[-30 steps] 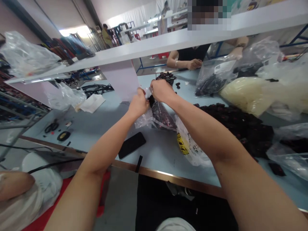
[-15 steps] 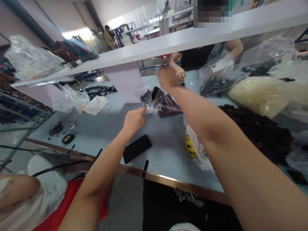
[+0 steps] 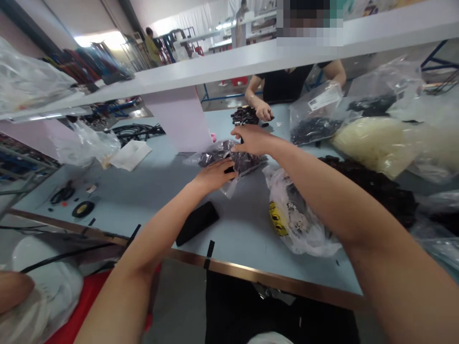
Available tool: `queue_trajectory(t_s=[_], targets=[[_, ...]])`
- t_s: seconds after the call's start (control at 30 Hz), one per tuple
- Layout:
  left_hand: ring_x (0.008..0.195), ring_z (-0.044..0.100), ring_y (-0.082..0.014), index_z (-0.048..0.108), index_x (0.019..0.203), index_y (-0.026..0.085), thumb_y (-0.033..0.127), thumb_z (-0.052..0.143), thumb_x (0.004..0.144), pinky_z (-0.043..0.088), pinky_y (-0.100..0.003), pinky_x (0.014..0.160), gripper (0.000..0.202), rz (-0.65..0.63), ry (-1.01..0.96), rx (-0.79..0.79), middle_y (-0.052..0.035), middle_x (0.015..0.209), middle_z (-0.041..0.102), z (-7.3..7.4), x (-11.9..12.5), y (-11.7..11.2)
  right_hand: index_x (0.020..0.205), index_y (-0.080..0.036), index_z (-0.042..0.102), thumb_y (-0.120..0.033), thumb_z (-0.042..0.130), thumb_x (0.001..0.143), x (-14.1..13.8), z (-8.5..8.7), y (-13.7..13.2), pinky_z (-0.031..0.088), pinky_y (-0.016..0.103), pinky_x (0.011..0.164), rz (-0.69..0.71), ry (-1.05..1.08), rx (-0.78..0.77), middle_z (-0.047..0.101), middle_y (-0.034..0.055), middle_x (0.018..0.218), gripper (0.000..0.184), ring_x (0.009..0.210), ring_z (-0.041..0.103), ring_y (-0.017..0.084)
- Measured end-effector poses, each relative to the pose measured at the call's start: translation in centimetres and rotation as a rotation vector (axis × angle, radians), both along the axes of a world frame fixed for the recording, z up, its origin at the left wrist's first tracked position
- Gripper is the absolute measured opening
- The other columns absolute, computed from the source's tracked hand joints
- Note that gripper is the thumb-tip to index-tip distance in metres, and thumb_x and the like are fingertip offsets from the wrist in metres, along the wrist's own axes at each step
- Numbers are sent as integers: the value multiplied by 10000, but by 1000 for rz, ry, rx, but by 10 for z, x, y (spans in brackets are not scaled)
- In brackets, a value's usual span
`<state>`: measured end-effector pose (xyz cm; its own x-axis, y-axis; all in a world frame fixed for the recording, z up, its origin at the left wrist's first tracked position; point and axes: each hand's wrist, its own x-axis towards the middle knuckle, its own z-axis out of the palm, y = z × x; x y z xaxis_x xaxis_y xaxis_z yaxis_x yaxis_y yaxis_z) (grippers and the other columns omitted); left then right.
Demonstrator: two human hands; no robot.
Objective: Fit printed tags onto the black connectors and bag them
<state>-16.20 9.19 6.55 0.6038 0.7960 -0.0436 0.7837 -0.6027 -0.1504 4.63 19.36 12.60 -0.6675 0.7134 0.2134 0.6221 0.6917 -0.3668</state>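
Note:
A clear plastic bag (image 3: 247, 164) of small dark parts lies on the blue-grey table. My left hand (image 3: 215, 175) rests on its near left side, fingers stretched out over the plastic and a black piece by the fingertips. Above the bag is my right hand (image 3: 253, 139), thumb and fingers apart; a small dark bit shows between them, and I cannot tell whether it is touched. Just beyond is a pile of small black parts (image 3: 244, 115). A black phone (image 3: 198, 222) lies nearer me, beside my left forearm.
Across the table a person's hand (image 3: 264, 112) holds a small dark piece. A white bag with yellow print (image 3: 296, 220), a heap of dark parts (image 3: 373, 186) and a bag of cream-coloured pieces (image 3: 376, 141) are at right. A roll of black tape (image 3: 83, 209) lies left. A white shelf (image 3: 201, 64) spans overhead.
My right hand has come down and nearer from beyond the bag, its fingers spreading. My left hand has moved right onto the bag, its fingers straightening. The far black pile is now uncovered.

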Motion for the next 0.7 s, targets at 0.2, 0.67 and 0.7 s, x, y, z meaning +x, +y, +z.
queue_trajectory(t_s=[0.2, 0.67, 0.7], targets=[[1604, 54, -618, 275, 1647, 539, 488, 721, 955, 255, -884, 1128, 825, 283, 89, -157, -70, 1831, 51, -25, 14, 18, 1343, -152, 698, -298, 712, 924, 92, -13, -57, 573, 440, 960, -148, 154, 30, 762, 152, 1196, 444, 989, 742, 297], [1338, 539, -568, 369, 1664, 366, 514, 476, 1039, 525, -737, 891, 651, 840, -41, -58, -325, 1619, 416, -41, 77, 29, 1140, -302, 731, -281, 632, 915, 199, -57, -144, 604, 518, 846, -531, 362, 110, 791, 134, 1049, 246, 910, 741, 338], [1317, 568, -556, 353, 1675, 318, 490, 473, 1043, 523, -720, 913, 666, 795, -30, -49, -347, 1568, 465, -39, 81, 39, 1162, -280, 733, -283, 625, 924, 195, -60, -146, 600, 515, 852, -522, 365, 101, 789, 146, 1061, 261, 918, 739, 337]])
